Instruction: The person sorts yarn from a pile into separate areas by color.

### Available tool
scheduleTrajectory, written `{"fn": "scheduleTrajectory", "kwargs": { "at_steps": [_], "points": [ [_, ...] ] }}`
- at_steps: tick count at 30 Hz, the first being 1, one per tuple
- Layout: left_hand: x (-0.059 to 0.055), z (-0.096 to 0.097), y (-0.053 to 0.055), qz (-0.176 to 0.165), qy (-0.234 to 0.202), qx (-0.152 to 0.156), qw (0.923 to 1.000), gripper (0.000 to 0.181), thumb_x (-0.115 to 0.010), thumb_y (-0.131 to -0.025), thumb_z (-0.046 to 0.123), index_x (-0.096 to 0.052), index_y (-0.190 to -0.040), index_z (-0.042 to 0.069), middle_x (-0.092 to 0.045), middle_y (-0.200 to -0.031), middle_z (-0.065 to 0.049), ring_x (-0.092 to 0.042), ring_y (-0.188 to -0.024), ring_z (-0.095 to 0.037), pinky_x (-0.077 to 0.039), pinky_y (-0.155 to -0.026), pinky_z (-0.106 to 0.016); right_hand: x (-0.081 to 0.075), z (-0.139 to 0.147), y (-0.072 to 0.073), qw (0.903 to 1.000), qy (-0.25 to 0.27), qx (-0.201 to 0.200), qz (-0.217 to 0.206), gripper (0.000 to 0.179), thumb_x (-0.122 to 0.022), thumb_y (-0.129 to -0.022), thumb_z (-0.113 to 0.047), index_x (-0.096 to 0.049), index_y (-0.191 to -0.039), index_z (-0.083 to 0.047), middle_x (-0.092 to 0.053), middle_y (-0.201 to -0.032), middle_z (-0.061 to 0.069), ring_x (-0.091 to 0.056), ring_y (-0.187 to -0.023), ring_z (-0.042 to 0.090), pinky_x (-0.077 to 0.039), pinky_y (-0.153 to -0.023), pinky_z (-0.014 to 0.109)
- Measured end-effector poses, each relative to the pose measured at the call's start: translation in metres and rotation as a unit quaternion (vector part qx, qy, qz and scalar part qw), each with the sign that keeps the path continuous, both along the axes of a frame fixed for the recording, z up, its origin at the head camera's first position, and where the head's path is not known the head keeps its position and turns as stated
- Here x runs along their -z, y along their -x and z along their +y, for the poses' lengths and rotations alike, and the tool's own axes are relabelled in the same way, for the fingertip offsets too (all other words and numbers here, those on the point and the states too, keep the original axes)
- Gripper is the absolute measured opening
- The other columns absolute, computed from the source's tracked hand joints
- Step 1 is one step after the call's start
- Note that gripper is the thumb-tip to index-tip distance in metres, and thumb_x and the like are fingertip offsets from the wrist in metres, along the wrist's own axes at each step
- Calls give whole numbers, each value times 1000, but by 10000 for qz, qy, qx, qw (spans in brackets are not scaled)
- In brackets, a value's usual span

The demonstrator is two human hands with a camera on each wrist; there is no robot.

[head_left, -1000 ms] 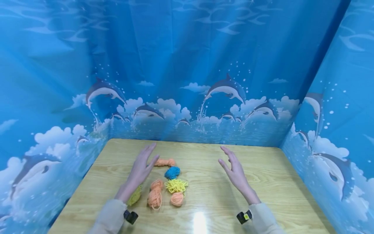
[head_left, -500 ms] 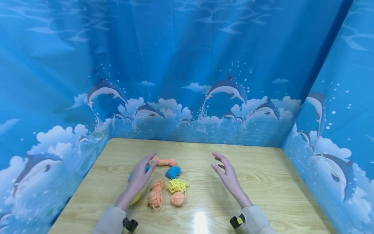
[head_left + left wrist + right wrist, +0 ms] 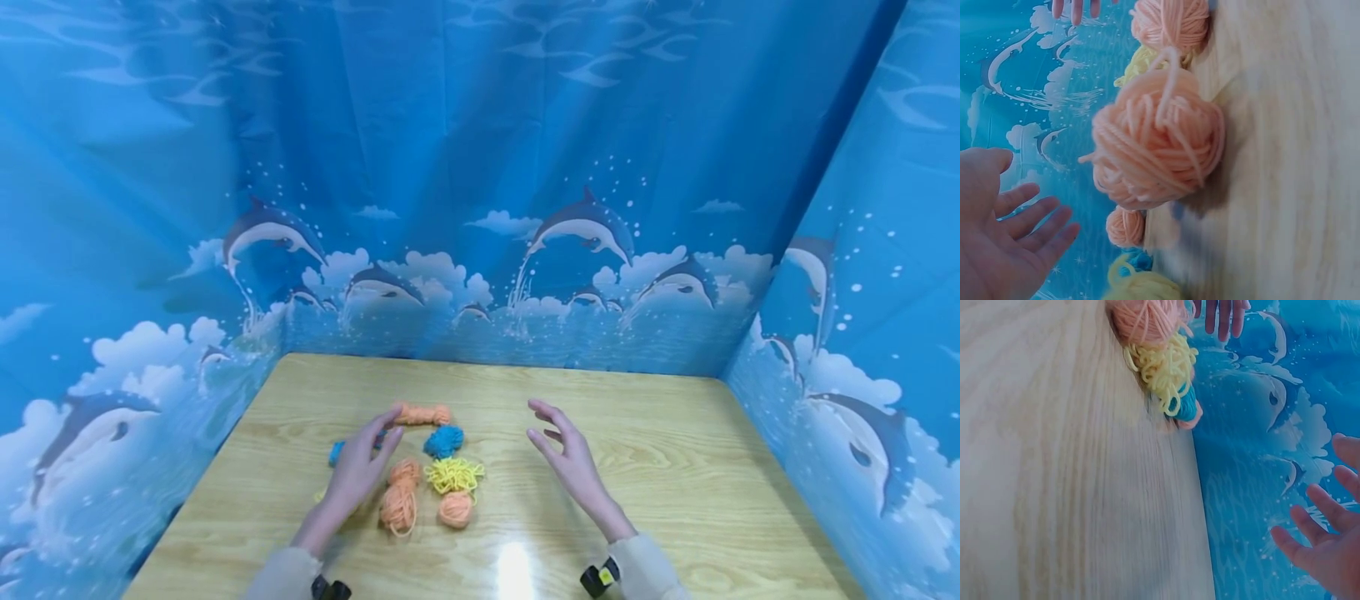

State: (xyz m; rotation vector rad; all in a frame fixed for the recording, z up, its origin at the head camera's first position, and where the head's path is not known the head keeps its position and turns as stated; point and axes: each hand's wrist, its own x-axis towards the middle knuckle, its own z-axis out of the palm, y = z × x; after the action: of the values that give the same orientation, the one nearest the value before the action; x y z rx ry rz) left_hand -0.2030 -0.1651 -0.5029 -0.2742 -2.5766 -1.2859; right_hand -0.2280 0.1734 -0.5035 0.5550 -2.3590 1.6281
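Observation:
My left hand (image 3: 358, 468) hovers over the left group of yarn with its fingers relaxed and nothing in it. In the head view it partly covers a blue yarn bundle (image 3: 336, 452) and most of a yellow one. Right of it lie a long orange yarn skein (image 3: 400, 498), a loopy yellow yarn bundle (image 3: 453, 475), a small orange yarn ball (image 3: 455, 509) and a blue yarn ball (image 3: 444, 442). Another orange skein (image 3: 423, 415) lies behind, close to the left fingertips. My right hand (image 3: 573, 467) is raised over the table right of the yarn, fingers loosely bent, holding nothing.
The yarn lies on a light wooden table (image 3: 675, 467). Blue curtains (image 3: 480, 167) printed with dolphins stand behind it and at both sides. A bright light reflection shows near the table's front. Each wrist wears a small black camera.
Both hands have come down and nearer the body, the right one also moving left. The blue bundle under the left hand has come into view, while the yellow one there is now mostly covered.

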Motion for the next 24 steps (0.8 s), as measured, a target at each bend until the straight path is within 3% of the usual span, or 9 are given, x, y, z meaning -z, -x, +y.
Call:
{"fn": "scheduleTrajectory", "kwargs": {
  "at_steps": [9, 17, 24],
  "points": [
    [6, 0, -4, -58, 29, -117, 9999, 45, -56, -106, 29, -54, -143, 4, -62, -135, -22, -64, -117, -38, -55, -98, -52, 3, -10, -5, 9998, 111, -155, -31, 45, -67, -98, -13, -56, -142, -8, -57, -143, 14, -54, -128, 38, -45, -105, 62],
    [8, 3, -10, -225, -151, -112, 9996, 41, -58, -105, 22, -56, -141, 3, -63, -133, -19, -64, -117, -36, -55, -97, -50, 4, -19, -9, 9994, 109, -303, -81, 47, -68, -97, -13, -55, -142, -8, -58, -142, 14, -55, -127, 36, -47, -104, 60],
    [10, 3, -12, -152, -86, -137, 9998, 40, -61, -103, 20, -58, -138, 1, -65, -130, -18, -65, -117, -35, -58, -94, -46, 7, -29, -14, 9988, 240, -419, -95, 46, -68, -96, -7, -56, -140, -4, -60, -138, 17, -57, -124, 39, -48, -102, 61]
  ]
}}
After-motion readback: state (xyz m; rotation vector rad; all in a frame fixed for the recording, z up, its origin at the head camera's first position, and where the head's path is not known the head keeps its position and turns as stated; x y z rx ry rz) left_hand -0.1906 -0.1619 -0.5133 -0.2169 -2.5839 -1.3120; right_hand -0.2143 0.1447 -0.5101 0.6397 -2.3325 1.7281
